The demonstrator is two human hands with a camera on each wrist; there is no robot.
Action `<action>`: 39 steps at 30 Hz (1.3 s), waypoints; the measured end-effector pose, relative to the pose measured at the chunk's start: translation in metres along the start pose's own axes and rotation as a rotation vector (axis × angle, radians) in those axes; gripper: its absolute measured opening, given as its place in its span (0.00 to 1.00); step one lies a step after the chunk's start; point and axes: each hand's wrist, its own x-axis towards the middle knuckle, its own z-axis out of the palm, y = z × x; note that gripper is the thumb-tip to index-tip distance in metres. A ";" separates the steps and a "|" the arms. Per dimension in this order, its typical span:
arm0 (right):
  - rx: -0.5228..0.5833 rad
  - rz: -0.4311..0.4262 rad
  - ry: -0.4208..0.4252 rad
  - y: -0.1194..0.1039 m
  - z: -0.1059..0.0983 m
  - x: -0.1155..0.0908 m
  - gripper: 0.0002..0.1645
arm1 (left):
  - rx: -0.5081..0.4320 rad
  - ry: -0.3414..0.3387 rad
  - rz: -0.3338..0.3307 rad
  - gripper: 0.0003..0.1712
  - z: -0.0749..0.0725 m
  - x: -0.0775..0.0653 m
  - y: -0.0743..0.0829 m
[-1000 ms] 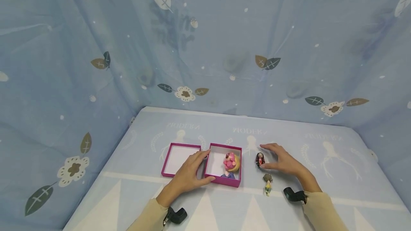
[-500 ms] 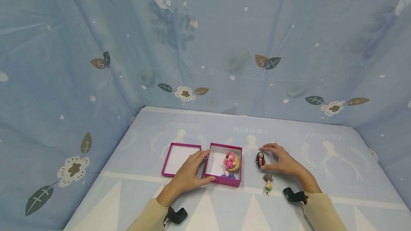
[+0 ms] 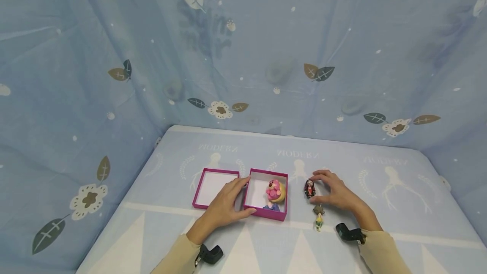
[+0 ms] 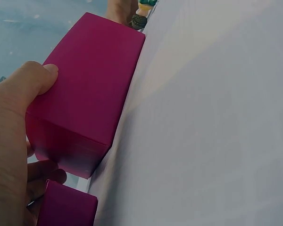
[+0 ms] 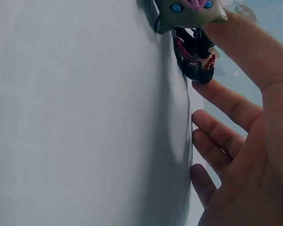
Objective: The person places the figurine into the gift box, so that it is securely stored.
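Right hand [image 3: 336,193]: thumb and forefinger curved around a small dark figurine [image 3: 309,188], fingertips at its sides; grip closed on it, figure on the counter [image 3: 380,206]. Its long axis runs away from the wearer, roughly upright or slightly leaning; the head view is too small to tell which. Just below the grip, toward the wearer, lies a second figurine [image 3: 318,216], green-yellow with a grey-brown head, long axis pointing toward the wearer, not touched.

Right wrist view: dark figurine [image 5: 194,59] shows glossy black with red streaks, hard moulded plastic, forefinger tip touching its end; the other figurine [image 5: 188,12] shows a grey-green head with 2 blue eyes. None of this detail is legible from the head camera.

Left hand [image 3: 224,208]: thumb on the near wall, fingers over the left wall of a magenta box [image 3: 266,212]; grip closed on the box. Square, matte card, white inside. In it, a pink-and-yellow soft-looking toy [image 3: 274,191]. Left of this grip, just beside it, a second shallow magenta tray [image 3: 213,183], white-lined.

Left wrist view: only the box's plain magenta outer wall [image 4: 87,89], thumb pressed on it; contents hidden.
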 end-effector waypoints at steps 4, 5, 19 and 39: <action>0.001 0.000 0.001 -0.001 0.000 0.000 0.37 | 0.001 -0.001 0.000 0.52 0.000 0.000 0.000; 0.002 -0.003 0.005 -0.001 0.000 0.000 0.36 | 0.002 -0.001 0.001 0.51 0.000 0.000 0.000; -0.059 0.042 -0.055 -0.008 -0.010 0.007 0.39 | 0.010 0.010 0.011 0.51 0.002 0.000 -0.001; -0.035 0.002 -0.018 -0.006 -0.007 0.010 0.39 | -0.004 -0.003 -0.003 0.52 0.000 0.000 0.000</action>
